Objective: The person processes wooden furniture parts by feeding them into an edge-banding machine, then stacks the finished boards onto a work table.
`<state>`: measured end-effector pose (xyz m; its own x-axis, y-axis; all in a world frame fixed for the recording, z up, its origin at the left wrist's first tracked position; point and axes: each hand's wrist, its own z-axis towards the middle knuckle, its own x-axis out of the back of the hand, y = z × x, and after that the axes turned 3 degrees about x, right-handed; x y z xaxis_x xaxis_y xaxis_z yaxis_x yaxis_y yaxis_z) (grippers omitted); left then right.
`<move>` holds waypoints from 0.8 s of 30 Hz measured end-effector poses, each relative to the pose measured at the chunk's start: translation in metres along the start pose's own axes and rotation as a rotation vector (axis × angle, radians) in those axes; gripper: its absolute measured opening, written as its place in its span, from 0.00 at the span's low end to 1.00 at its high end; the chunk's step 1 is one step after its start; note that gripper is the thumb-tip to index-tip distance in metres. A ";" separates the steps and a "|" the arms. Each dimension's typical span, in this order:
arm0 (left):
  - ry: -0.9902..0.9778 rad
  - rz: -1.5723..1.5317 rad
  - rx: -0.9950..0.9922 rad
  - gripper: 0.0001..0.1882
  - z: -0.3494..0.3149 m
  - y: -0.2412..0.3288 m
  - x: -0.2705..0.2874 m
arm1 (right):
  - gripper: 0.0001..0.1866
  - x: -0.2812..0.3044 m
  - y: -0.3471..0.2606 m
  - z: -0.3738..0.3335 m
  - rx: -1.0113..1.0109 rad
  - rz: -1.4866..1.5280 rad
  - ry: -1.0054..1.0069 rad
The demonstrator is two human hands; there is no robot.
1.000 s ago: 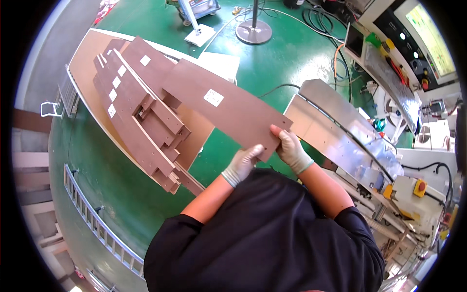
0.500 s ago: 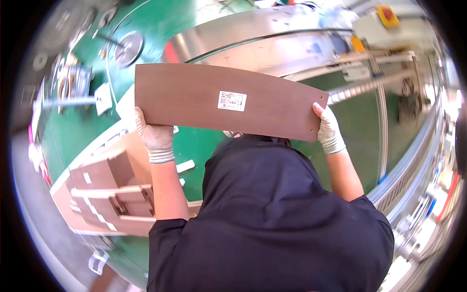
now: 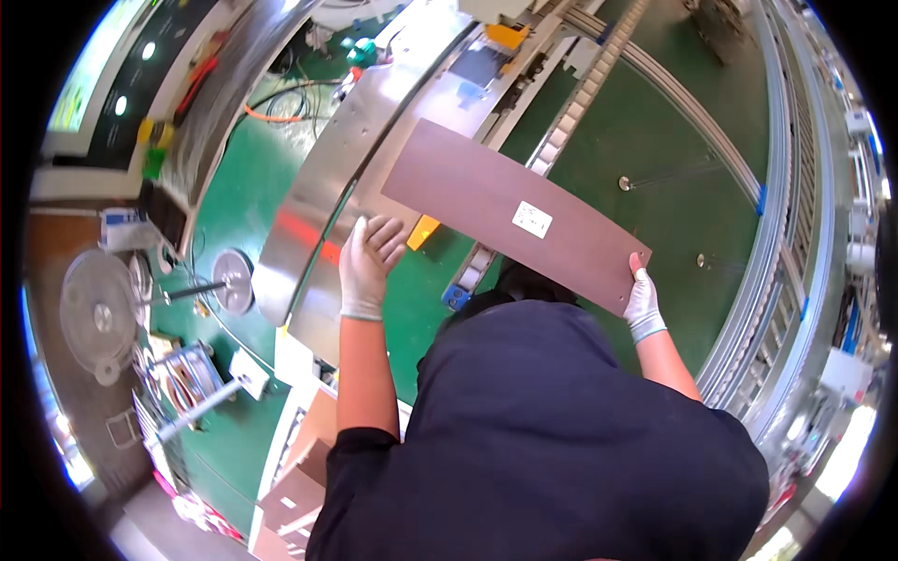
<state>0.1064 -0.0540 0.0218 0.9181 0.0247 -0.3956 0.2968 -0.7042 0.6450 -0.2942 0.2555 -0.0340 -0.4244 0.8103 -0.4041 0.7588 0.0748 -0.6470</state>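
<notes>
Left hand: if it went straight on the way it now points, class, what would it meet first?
The left hand would probably meet the silver metal surface, though a corner of the brown board lies close to that line; depth is unclear.

The board (image 3: 468, 187) is stretching leftward from the right hand (image 3: 644, 301), with a label (image 3: 532, 220) sitting on it. The left hand (image 3: 365, 266) is hovering near its left end. A metal table (image 3: 323, 173) is standing ahead to the left, with a screen (image 3: 82, 93) farther left; more boards (image 3: 304, 486) are lying at lower left, and rails (image 3: 784, 159) are running along the right.
</notes>
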 end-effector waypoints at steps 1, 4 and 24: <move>0.085 0.068 -0.055 0.25 -0.008 0.005 -0.012 | 0.31 -0.009 -0.008 -0.003 0.005 0.036 0.015; 0.198 0.400 -0.408 0.20 0.007 -0.003 0.014 | 0.26 -0.019 -0.024 0.014 0.018 0.088 0.014; 0.319 1.805 -0.801 0.40 0.021 -0.013 -0.039 | 0.31 -0.062 -0.127 0.141 0.108 -0.034 0.170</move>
<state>0.0610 -0.0610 0.0152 0.2153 -0.0523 0.9752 -0.9070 0.3595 0.2195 -0.4341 0.1140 -0.0183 -0.3523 0.8955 -0.2721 0.6843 0.0481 -0.7276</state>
